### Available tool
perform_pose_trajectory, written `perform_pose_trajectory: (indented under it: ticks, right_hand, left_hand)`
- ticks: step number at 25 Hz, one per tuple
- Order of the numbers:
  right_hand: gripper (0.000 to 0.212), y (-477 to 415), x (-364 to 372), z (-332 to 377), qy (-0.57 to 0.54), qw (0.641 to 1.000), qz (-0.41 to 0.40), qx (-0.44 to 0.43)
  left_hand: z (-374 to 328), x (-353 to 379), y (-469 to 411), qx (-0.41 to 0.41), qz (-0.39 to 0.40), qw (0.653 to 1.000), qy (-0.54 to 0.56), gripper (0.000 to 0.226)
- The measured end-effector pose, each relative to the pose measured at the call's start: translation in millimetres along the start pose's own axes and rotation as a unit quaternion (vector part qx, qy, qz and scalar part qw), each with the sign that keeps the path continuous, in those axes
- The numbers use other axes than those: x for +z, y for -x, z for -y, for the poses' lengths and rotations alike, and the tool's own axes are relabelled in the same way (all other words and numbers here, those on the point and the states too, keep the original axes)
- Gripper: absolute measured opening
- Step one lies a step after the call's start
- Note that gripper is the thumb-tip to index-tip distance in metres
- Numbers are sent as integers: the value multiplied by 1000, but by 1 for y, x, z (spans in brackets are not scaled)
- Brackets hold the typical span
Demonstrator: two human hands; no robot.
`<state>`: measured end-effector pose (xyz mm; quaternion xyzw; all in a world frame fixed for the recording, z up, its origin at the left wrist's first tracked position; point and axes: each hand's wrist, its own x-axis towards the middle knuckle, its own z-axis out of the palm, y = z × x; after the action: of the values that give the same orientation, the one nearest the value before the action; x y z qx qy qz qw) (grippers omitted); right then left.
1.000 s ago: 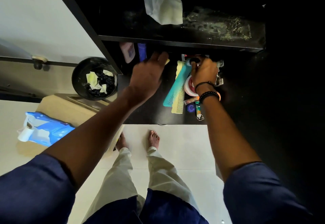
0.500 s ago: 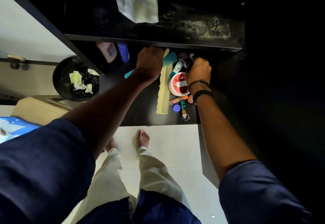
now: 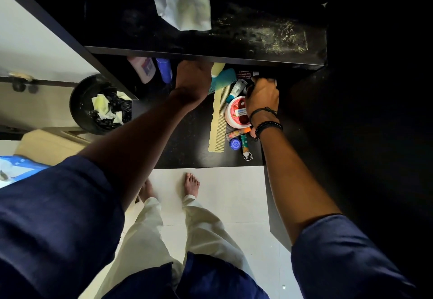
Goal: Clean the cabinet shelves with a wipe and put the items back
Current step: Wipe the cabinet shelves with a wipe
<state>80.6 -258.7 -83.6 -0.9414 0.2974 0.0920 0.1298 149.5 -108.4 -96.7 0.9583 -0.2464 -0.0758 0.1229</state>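
A crumpled white wipe (image 3: 185, 8) lies on the dusty upper black shelf (image 3: 257, 38). On the lower shelf (image 3: 182, 144) lie a yellow comb (image 3: 219, 122), a teal comb (image 3: 222, 80), a red-lidded jar (image 3: 237, 112), small tubes (image 3: 237, 88) and a blue cap (image 3: 235, 144). My left hand (image 3: 193, 80) reaches under the upper shelf's edge beside the teal comb; its fingers are hidden. My right hand (image 3: 262, 94) is closed around a small dark item at the back of the pile.
A pink bottle (image 3: 143, 69) and a blue bottle (image 3: 164, 70) stand at the lower shelf's back left. A black bin (image 3: 93, 106) with used wipes sits on the floor at left. A blue wipes pack (image 3: 16, 169) lies on a beige surface. My bare feet stand below.
My left hand has moved further in under the upper shelf, to the back of the lower shelf. My right hand stays among the small items. The teal comb has shifted toward the back.
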Motion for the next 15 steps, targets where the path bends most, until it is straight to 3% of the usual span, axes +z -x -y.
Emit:
perform_pose_trajectory:
  ticks: [3,5,7,10,15]
  right_hand:
    - [27,3,1,1,-8,1000,-6,-2]
    - [28,6,1,1,-12,1000,-7,-1]
    - [30,8,1,2,-17,1000,-3,2]
    - [31,10,0,3,-15,1000,-14,-1]
    - [34,10,6,7,-25,999,-29,-37]
  left_hand:
    - [9,1,0,-31,25,999,-35,26]
    - [10,0,-1,-31,45,998,19,29]
    - [10,2,-2,-54,12,994,96,30]
    - [10,5,2,-81,-51,989,114,22]
    - [11,7,17,-86,-51,990,103,24]
